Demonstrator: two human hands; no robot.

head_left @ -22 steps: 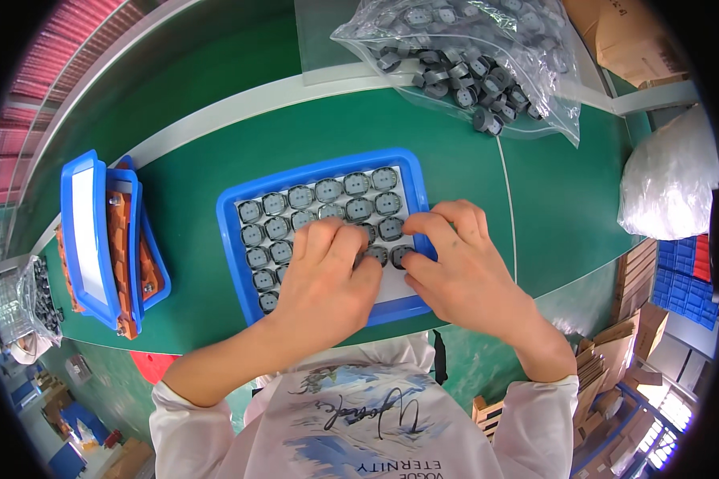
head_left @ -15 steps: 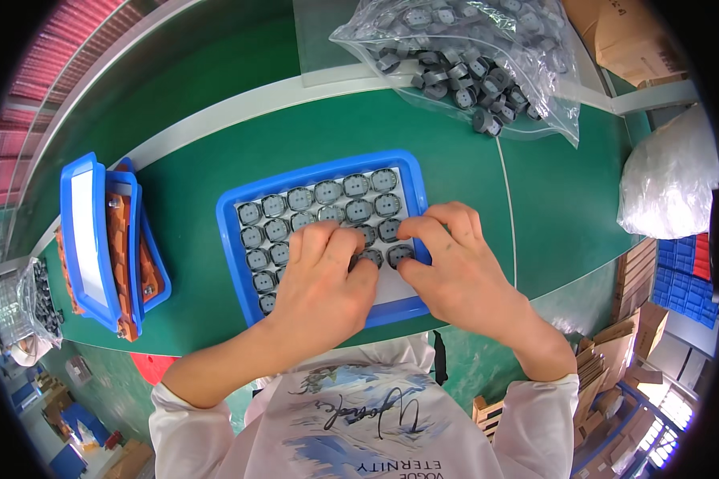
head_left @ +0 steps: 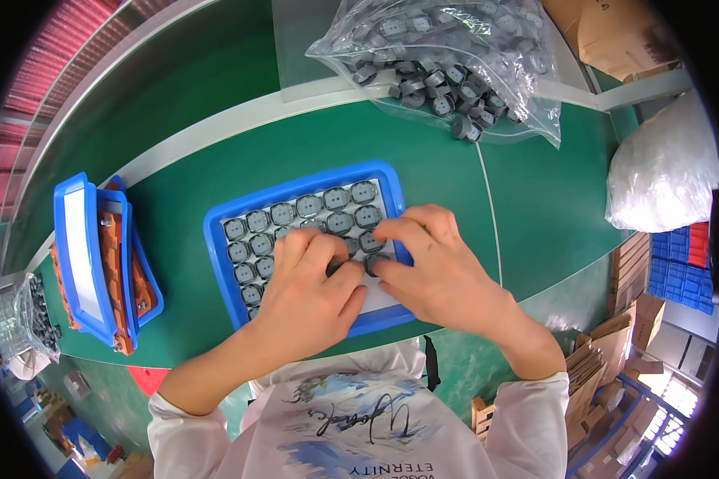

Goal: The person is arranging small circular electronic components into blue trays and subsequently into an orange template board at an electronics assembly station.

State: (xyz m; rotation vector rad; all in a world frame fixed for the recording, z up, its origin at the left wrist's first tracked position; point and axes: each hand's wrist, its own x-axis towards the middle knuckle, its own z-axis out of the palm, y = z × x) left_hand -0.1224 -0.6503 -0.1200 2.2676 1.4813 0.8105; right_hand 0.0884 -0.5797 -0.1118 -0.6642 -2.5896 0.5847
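Observation:
A blue tray (head_left: 295,190) lies on the green table, holding rows of small round grey parts (head_left: 307,206). My left hand (head_left: 311,287) lies over the tray's near middle, its fingertips on the parts there. My right hand (head_left: 435,267) covers the tray's right side, fingers curled down onto parts near the left hand's fingertips. The two hands almost touch. The near right part of the tray is hidden under them.
A clear plastic bag (head_left: 447,64) full of the same grey parts lies at the far side. A stack of blue trays (head_left: 96,255) with orange pieces stands at the left. A white bag (head_left: 663,172) sits right. Cardboard boxes (head_left: 615,343) stand below the table edge.
Both hands stay on the tray. The fingers have shifted slightly over the parts at the near right.

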